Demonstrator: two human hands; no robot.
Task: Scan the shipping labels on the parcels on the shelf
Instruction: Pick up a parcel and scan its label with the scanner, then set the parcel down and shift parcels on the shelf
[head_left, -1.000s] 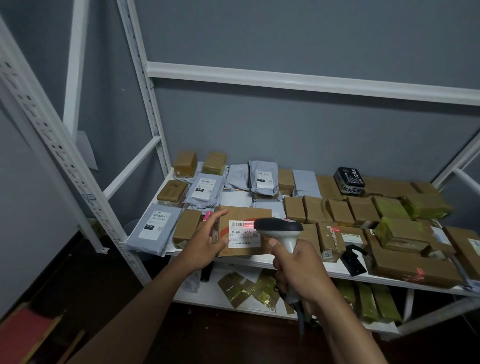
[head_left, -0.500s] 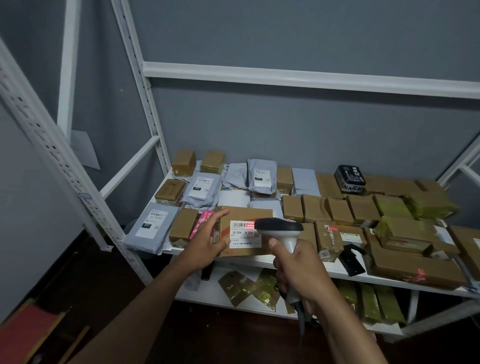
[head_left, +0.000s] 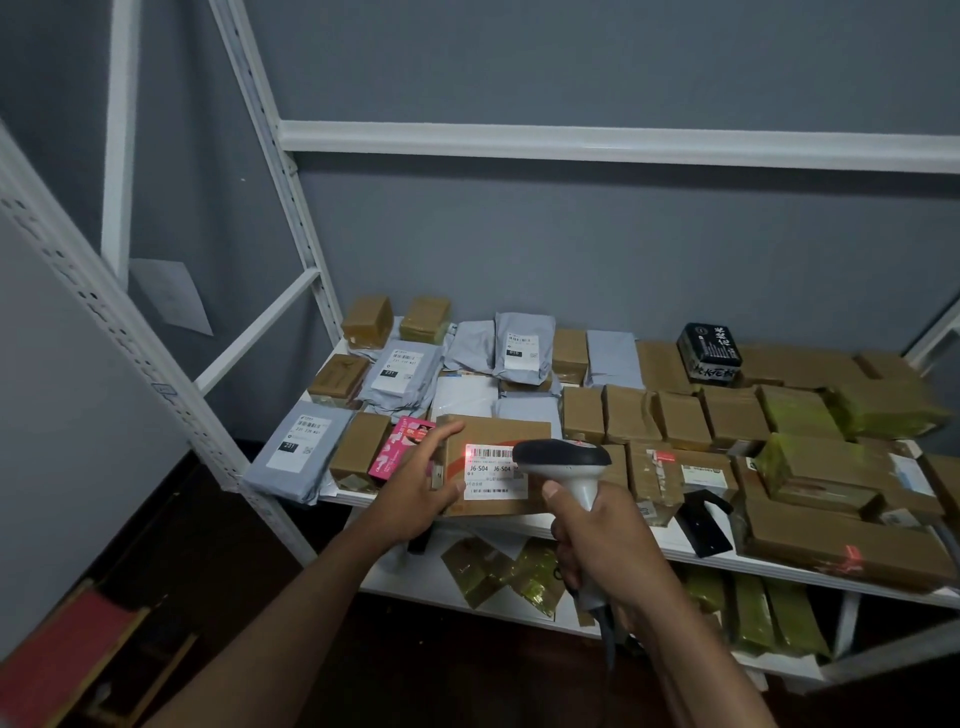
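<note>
White metal shelf (head_left: 524, 525) crowded with parcels — brown boxes, grey mailer bags (head_left: 296, 452) and a black box (head_left: 709, 354) at the back. At the front edge sits a brown cardboard box (head_left: 493, 431), its white shipping label (head_left: 491, 475) facing up with a red glow on the barcode's left end. The left hand (head_left: 415, 493) grips the box's left side, thumb on the top face near the label. The right hand (head_left: 602, 540) is clenched round the handle of a barcode scanner (head_left: 563, 460) — head over the label's right part.
</note>
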